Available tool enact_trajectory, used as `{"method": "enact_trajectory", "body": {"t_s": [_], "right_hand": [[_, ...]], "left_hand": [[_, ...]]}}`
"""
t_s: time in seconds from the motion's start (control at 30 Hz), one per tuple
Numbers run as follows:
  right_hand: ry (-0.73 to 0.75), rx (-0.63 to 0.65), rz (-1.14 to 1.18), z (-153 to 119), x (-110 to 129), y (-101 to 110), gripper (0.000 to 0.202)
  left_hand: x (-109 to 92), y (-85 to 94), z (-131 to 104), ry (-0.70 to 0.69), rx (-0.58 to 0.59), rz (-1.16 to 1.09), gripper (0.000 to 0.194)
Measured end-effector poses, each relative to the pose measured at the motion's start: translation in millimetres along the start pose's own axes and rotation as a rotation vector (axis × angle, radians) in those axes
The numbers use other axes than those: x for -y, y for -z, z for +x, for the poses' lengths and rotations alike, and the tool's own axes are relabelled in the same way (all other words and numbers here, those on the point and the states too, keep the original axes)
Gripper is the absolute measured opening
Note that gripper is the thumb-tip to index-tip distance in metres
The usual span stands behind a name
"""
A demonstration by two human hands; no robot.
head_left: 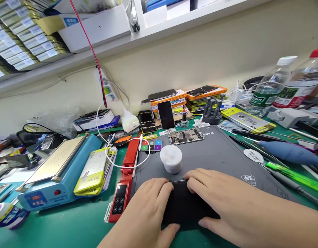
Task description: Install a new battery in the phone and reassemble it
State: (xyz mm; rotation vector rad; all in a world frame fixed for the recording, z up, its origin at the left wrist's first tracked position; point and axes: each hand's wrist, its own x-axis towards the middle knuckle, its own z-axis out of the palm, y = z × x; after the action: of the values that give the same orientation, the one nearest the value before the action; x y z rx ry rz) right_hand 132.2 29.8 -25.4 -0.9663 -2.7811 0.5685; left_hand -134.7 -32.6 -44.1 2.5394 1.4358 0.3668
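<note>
A dark, flat smartphone (187, 203) lies between my two hands at the near edge of the grey work mat (215, 156). My left hand (154, 201) grips its left side, fingers on the far edge and thumb on the near one. On the other side, my right hand (213, 193) holds it the same way. Whether the phone is whole or only a screen I cannot tell. Just beyond it stands a small round white tub (171, 159). Farther back on the mat rests an opened phone body (186, 136) with its inner parts showing.
Left of the mat are a red folding lamp-like tool (124, 184), yellow battery packs (93, 172) and a blue heating plate machine (61, 165). A white cable (115, 165) loops over the red tool. Screwdrivers (294, 175), a blue air blower (290, 151) and bottles (267, 91) crowd the right.
</note>
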Motion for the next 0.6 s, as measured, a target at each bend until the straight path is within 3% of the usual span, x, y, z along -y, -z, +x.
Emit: {"method": "enact_trajectory", "body": {"t_s": [0.23, 0.3, 0.4, 0.53, 0.6], "right_hand": [[0.019, 0.006, -0.034, -1.2, -0.3, -2.0, 0.04], [0.021, 0.009, -0.042, -0.8, -1.1, -2.5, 0.041], [0.025, 0.015, -0.059, 1.0, -2.8, -3.0, 0.047], [0.026, 0.013, -0.086, 2.7, -3.4, -3.0, 0.052], [0.026, 0.003, -0.095, 2.2, -3.0, -3.3, 0.049]], "left_hand": [[6.4, 0.3, -1.3, 0.005, -0.12, -0.03, 0.08], [11.2, 4.5, 3.6, 0.08, -0.214, -0.035, 0.068], [17.9, 10.3, 26.6, 0.195, -0.367, -0.044, 0.052], [17.4, 6.5, 71.4, 0.21, -0.349, -0.112, 0.085], [13.1, 1.5, 86.7, 0.227, -0.33, -0.153, 0.08]]}}
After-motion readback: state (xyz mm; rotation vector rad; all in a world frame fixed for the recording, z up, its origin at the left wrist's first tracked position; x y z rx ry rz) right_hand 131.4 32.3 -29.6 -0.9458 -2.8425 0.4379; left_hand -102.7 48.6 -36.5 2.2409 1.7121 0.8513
